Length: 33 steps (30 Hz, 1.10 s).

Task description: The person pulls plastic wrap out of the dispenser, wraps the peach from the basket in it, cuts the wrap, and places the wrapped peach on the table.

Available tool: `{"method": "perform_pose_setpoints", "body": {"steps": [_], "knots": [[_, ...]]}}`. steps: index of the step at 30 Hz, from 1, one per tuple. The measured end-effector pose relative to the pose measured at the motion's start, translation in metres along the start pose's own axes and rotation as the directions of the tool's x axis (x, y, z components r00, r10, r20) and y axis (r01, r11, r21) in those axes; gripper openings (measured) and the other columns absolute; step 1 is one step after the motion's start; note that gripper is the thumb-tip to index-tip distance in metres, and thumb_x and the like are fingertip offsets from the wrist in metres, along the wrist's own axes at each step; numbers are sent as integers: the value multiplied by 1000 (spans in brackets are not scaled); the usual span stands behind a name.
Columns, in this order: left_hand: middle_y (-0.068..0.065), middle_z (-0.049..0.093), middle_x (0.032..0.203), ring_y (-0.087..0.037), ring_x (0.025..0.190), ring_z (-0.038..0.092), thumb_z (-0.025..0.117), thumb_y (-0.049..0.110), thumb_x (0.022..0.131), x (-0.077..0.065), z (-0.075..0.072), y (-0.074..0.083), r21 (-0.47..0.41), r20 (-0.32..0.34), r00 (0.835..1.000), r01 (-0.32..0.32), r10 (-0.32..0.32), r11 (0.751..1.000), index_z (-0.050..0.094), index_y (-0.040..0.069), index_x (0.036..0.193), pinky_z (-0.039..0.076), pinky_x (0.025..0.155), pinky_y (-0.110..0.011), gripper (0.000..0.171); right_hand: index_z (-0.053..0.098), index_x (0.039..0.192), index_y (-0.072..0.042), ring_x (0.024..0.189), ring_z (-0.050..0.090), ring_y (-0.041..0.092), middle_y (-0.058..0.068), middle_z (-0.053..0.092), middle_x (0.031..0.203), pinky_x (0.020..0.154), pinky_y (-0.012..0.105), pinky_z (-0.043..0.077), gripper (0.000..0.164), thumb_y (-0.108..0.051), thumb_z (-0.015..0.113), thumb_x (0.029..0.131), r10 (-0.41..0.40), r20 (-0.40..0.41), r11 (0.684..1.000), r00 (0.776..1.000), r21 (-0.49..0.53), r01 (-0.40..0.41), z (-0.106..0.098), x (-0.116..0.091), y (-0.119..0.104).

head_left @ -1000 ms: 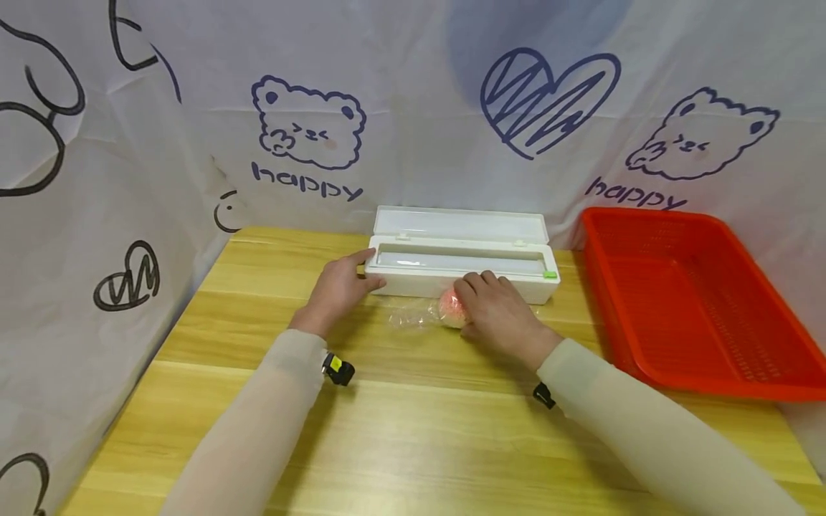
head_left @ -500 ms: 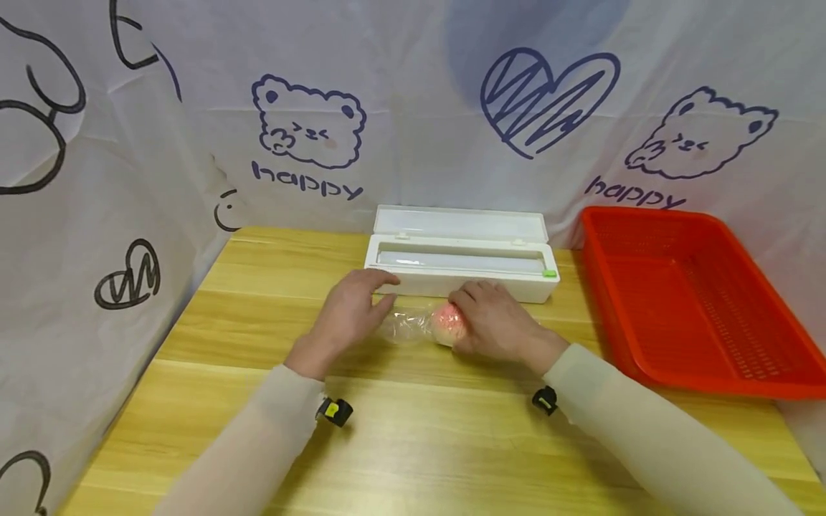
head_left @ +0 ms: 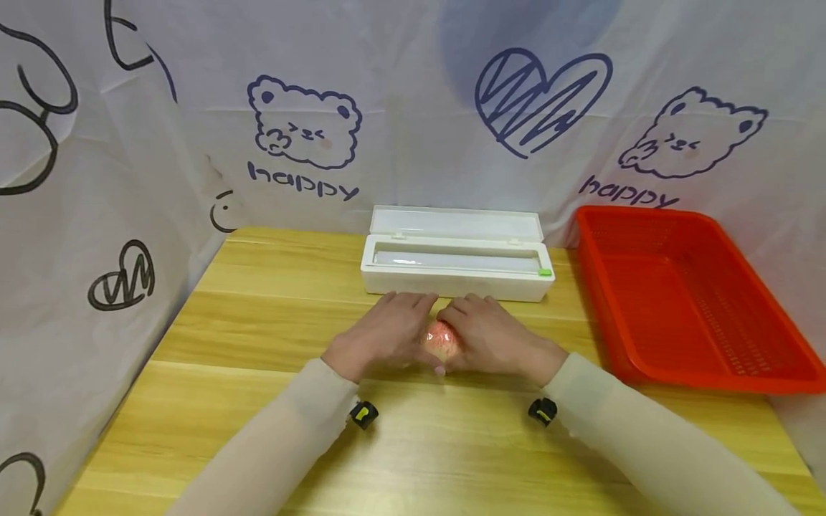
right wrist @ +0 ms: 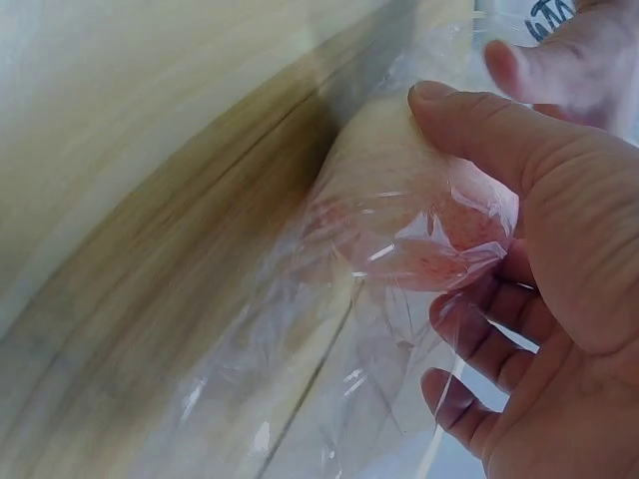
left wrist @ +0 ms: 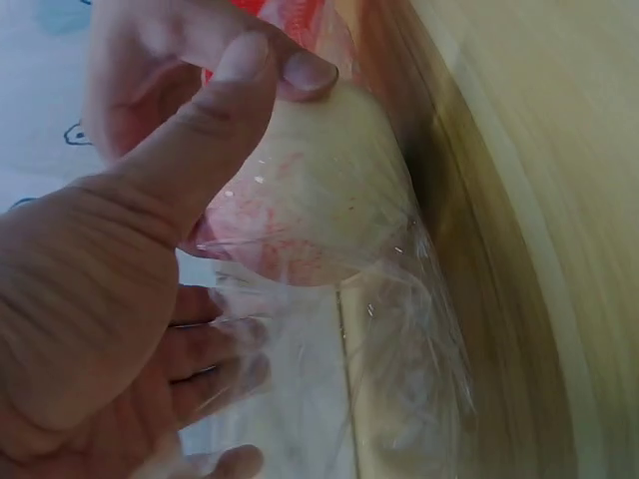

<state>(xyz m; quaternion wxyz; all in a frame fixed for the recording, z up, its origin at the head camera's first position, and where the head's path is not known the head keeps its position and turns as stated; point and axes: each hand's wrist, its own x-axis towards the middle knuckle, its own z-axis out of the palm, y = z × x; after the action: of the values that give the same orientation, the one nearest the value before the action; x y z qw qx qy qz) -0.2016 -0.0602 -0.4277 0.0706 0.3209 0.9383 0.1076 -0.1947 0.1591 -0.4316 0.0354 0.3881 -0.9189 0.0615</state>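
A pink-and-cream peach (head_left: 442, 338) lies low over the table between my two hands, with clear plastic film (right wrist: 329, 349) around it and trailing off to both sides. My right hand (head_left: 488, 335) grips it, the thumb (right wrist: 489, 130) pressed on its pale side and fingers behind. From the other side my left hand (head_left: 395, 331) comes close, its thumb (left wrist: 215, 130) overlapping the peach in the left wrist view. The other left fingers (left wrist: 210, 349) are spread and relaxed beside the film. Just behind both hands stands a white cling film dispenser (head_left: 458, 283), lid up, a roll inside.
On the right of the wooden table (head_left: 426, 459) sits a red plastic basket (head_left: 619, 315). A green slider (head_left: 545, 272) is at the dispenser's right end. White cloth (head_left: 413, 143) with drawn bears and hearts hangs behind and at the left.
My left hand has left the dispenser's left end and come right and nearer, up to the peach. My right hand has drawn the peach slightly left and toward me, away from the dispenser.
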Motion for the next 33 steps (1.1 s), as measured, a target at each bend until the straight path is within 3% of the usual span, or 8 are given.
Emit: {"method": "perform_pose_setpoints", "body": {"steps": [4, 9, 14, 17, 21, 23, 26, 33], "knots": [[-5, 64, 144, -25, 136, 58, 81, 73, 78, 3, 2, 0, -39, 88, 996, 13, -10, 999, 49, 10, 152, 37, 122, -51, 102, 67, 130, -10, 116, 61, 28, 5, 68, 123, 99, 52, 50, 72, -60, 85, 81, 1, 7, 999, 1000, 40, -1, 0, -1, -4], [8, 73, 110, -14, 99, 68, 85, 62, 82, 6, 4, -3, -141, 99, 995, 5, 9, 990, 67, 18, 128, 54, 96, -35, 66, 63, 131, -11, 110, 59, 23, 0, 67, 117, 97, 47, 48, 73, -59, 86, 80, 70, 16, 992, 997, 106, -72, 0, -2, -4], [8, 72, 104, -11, 92, 66, 86, 59, 82, 9, 4, -5, -172, 82, 996, -29, 44, 985, 70, 18, 118, 56, 87, -33, 57, 47, 151, -4, 136, 49, 34, 12, 54, 149, 110, 55, 45, 104, -60, 90, 74, 88, 4, 992, 996, 94, -87, -3, -5, 1], [8, 72, 103, -11, 92, 66, 87, 56, 82, 9, 4, -5, -181, 76, 995, -44, 59, 983, 69, 19, 116, 55, 87, -32, 54, 33, 162, -5, 151, 37, 38, 16, 40, 163, 121, 61, 35, 119, -60, 91, 74, 94, 61, 987, 994, 128, -101, -4, -4, 5], [9, 72, 105, -10, 93, 65, 89, 52, 82, 9, 4, -6, -211, 79, 995, -39, 57, 977, 69, 19, 117, 54, 88, -30, 53, 40, 158, -6, 137, 55, 30, 12, 58, 149, 117, 52, 43, 107, -55, 89, 77, 123, 179, 964, 976, 211, -160, -3, 1, 8], [10, 71, 105, -10, 94, 65, 88, 52, 82, 8, 4, -7, -231, 86, 995, -26, 47, 973, 69, 19, 119, 54, 87, -29, 53, 50, 150, -8, 118, 66, 22, 5, 69, 132, 105, 43, 51, 92, -53, 89, 78, 129, 221, 949, 967, 255, -185, -2, 3, 10], [11, 71, 104, -9, 92, 65, 87, 52, 84, 8, 5, -9, -260, 102, 994, -7, 35, 966, 69, 19, 120, 54, 85, -29, 52, 60, 138, -14, 97, 67, 11, -6, 72, 113, 89, 35, 55, 75, -52, 87, 80, 138, 262, 928, 955, 302, -217, -1, 2, 13], [10, 72, 106, -8, 91, 66, 86, 49, 85, 5, 6, -14, -369, 143, 990, 42, 12, 929, 72, 16, 125, 56, 83, -30, 54, 67, 129, -18, 94, 64, 9, -10, 72, 108, 89, 35, 55, 65, -56, 88, 81, 178, 300, 897, 937, 343, -280, -1, -1, 18]]}}
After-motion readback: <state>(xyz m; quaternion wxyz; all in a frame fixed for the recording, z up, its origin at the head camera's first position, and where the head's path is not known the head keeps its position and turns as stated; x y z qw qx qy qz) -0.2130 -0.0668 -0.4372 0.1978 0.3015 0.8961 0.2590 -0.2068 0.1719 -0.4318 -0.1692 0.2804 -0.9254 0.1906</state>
